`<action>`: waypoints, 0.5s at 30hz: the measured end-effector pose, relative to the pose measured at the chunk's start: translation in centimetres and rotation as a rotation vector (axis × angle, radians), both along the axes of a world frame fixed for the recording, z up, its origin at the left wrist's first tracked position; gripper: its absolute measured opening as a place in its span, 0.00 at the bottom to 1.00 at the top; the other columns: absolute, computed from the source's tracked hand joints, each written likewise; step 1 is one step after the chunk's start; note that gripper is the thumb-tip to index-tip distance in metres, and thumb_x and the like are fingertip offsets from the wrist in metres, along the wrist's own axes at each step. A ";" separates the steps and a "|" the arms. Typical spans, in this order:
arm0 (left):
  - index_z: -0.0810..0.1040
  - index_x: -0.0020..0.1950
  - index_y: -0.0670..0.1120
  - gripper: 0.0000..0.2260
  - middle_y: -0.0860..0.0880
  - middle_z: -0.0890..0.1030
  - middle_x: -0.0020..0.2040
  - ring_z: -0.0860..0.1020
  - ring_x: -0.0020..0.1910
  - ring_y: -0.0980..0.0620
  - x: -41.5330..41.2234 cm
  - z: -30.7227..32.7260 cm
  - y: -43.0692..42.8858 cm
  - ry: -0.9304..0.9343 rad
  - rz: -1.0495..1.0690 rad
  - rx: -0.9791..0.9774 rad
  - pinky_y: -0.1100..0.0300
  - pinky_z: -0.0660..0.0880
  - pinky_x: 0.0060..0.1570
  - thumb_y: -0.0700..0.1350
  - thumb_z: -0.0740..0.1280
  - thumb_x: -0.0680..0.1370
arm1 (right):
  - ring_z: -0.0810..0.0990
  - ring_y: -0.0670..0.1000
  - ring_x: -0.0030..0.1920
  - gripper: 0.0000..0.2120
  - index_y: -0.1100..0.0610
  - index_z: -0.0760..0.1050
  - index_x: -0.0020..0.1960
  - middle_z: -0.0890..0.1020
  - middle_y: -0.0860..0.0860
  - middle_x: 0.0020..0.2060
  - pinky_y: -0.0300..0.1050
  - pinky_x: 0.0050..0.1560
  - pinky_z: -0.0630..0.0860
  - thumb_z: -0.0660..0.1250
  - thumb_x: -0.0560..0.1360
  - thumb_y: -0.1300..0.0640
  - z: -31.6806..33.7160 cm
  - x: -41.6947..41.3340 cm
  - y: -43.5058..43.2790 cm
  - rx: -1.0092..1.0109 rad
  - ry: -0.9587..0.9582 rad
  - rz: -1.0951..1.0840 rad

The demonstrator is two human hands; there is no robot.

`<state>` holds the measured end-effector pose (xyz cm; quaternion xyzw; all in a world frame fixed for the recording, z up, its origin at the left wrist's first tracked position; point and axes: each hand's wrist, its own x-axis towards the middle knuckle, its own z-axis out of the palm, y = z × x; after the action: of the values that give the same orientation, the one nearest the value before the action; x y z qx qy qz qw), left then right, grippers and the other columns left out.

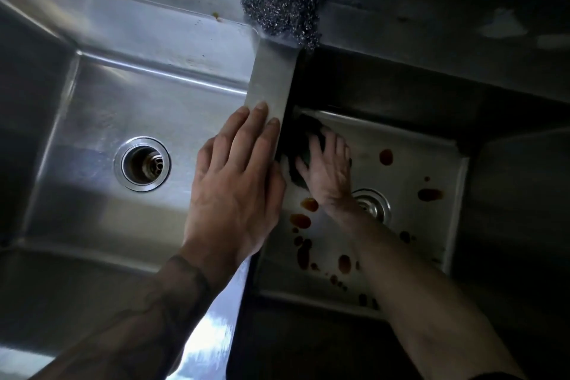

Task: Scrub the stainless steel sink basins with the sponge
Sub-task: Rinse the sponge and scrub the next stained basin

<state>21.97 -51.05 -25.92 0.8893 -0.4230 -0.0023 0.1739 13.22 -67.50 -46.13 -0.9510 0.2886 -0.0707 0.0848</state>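
While the left hand (234, 182) lies flat and released on the steel divider strip (271, 83) between the two stainless steel sink basins, the right hand (328, 170) presses a dark green sponge (303, 139) against the right basin's (413, 145) floor at its far left corner. Brown sauce spots (303, 251) dot that floor. A grey steel-wool scourer (285, 6) sits at the divider's far end.

left hand (234, 176) flat, fingers straight | right hand (327, 170) pressing down, fingers spread

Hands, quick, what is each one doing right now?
Left hand: open, flat on the divider.
Right hand: pressing the dark sponge on the right basin floor.
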 end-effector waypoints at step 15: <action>0.74 0.76 0.41 0.22 0.43 0.70 0.80 0.67 0.80 0.42 0.2 -0.3 0.1 0.002 -0.018 0.013 0.41 0.73 0.69 0.46 0.65 0.83 | 0.71 0.60 0.65 0.26 0.52 0.71 0.69 0.71 0.58 0.67 0.56 0.64 0.72 0.64 0.76 0.41 -0.2 -1.9 -2.1 0.070 0.028 -0.157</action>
<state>22.21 -50.93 -26.18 0.8865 -0.4308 -0.0073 0.1686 11.27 -69.60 -46.33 -0.9229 0.3656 -0.0536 0.1084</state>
